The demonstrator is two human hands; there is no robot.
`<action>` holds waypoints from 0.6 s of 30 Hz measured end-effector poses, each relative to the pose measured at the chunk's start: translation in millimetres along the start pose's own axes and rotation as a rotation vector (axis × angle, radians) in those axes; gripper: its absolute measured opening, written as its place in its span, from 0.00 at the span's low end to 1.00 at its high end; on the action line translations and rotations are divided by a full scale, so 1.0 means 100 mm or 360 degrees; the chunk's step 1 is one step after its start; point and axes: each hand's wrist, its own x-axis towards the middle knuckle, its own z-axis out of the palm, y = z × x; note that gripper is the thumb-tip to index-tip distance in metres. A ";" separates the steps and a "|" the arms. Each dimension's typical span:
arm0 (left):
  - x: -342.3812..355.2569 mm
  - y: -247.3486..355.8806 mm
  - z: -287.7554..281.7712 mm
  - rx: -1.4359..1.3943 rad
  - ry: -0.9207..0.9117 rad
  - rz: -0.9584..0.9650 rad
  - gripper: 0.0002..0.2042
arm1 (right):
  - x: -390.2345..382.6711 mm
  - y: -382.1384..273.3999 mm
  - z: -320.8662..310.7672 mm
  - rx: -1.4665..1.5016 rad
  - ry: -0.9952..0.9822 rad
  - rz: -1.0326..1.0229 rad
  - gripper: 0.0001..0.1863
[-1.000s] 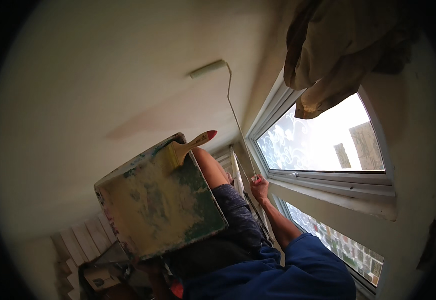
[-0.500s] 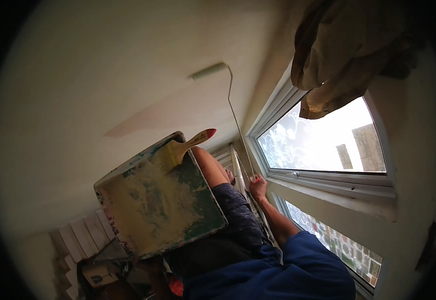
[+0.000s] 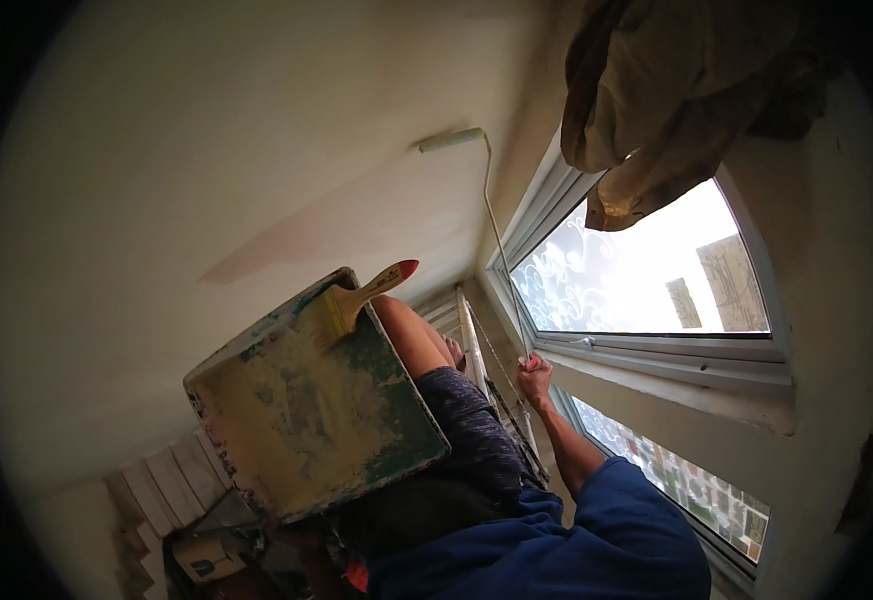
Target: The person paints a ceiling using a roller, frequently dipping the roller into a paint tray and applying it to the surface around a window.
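The right hand (image 3: 534, 379) has its grip closed on the paint roller (image 3: 453, 139) handle; the long axis runs up from the window (image 3: 646, 290) sill, head against the ceiling (image 3: 206, 150). Left of the window, a paint tray (image 3: 306, 400) carries a brush (image 3: 361, 297); the left hand's grip cannot be told.

Plenty of bare ceiling (image 3: 256, 150) left of your roller (image 3: 451, 139). Right of it the bundled cloth (image 3: 656, 90) and window frame (image 3: 656, 350) crowd in, and below it the paint tray (image 3: 306, 420) probably blocks.

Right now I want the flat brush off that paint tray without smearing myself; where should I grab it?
Take the paintbrush by its bare wooden handle near the red tip, coming from the upper right. That end juts past the paint tray rim, while the bristles lie against the tray's paint-covered top edge.
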 end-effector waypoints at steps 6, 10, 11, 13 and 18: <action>-0.01 -0.01 0.16 -0.0024 0.0113 -0.0019 0.40 | 0.41 -0.14 -0.05 0.0031 -0.0001 -0.0082 0.04; -0.04 0.01 0.12 -0.0028 0.0264 -0.0026 0.40 | 0.84 -0.57 0.01 0.0026 0.0121 -0.0156 0.05; -0.03 0.01 0.10 -0.0035 0.0262 -0.0023 0.40 | 0.94 -0.60 0.01 0.0043 0.0124 -0.0149 0.05; 0.00 0.00 0.09 -0.0034 0.0243 -0.0017 0.40 | 1.07 -0.62 0.03 0.0083 0.0129 -0.0141 0.05; 0.01 -0.02 0.07 -0.0055 0.0187 0.0006 0.40 | 0.85 -0.05 -0.06 -0.0198 0.0181 -0.0090 0.05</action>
